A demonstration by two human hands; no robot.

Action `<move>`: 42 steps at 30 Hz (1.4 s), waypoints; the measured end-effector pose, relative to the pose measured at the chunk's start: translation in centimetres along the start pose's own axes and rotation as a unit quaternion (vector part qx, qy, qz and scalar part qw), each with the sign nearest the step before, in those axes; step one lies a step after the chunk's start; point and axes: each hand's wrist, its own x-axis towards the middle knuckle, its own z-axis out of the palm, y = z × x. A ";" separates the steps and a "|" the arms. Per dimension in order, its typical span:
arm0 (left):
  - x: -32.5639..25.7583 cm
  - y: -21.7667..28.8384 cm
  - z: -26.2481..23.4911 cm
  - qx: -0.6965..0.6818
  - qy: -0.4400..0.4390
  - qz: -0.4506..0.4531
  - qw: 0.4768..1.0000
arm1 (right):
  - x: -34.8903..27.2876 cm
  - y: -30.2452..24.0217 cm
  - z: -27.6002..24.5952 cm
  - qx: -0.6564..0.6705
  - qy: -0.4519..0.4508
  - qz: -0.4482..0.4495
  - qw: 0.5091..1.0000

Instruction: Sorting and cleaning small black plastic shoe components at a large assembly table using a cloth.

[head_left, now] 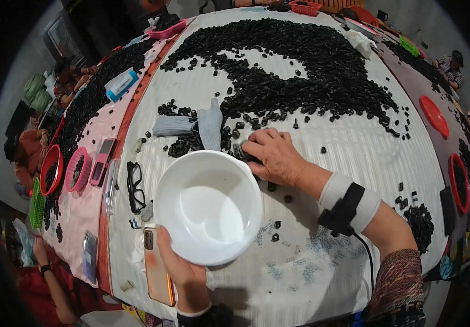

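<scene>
My left hand (183, 272) grips a white plastic bowl (164, 212) by its near rim, thumb along the outside. Only bare white surface shows inside the bowl. Just beyond its far right rim, my right hand (273, 156) is closed, fingers curled over small black parts (238, 150) at the near edge of a large heap (300, 87). What lies under the palm is hidden. Grey ribbed cuffs of cloth (210, 125) rest beside the bowl's far rim. A white wrap and a black strapped device (344, 210) with a cable circle my right forearm.
Left of the bowl lie black-framed glasses (135, 187) and a phone (158, 267). Tiny clear springs (295, 261) and a small black pile (419, 226) are scattered at the right. Red baskets (458, 182) stand on side tables, where other people (33, 152) sit.
</scene>
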 end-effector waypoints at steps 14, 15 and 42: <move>1.5 -0.5 -0.9 0.006 -0.050 -0.006 0.999 | -14.0 -2.9 -6.1 0.035 -0.059 -0.011 0.998; 1.4 -0.4 -0.9 0.006 -0.051 -0.005 0.999 | -14.3 -3.2 -6.6 0.035 -0.057 -0.012 0.998; 0.6 -1.4 -0.9 0.053 -0.107 -0.024 0.993 | -17.5 -6.0 -7.2 -0.045 0.011 -0.044 0.998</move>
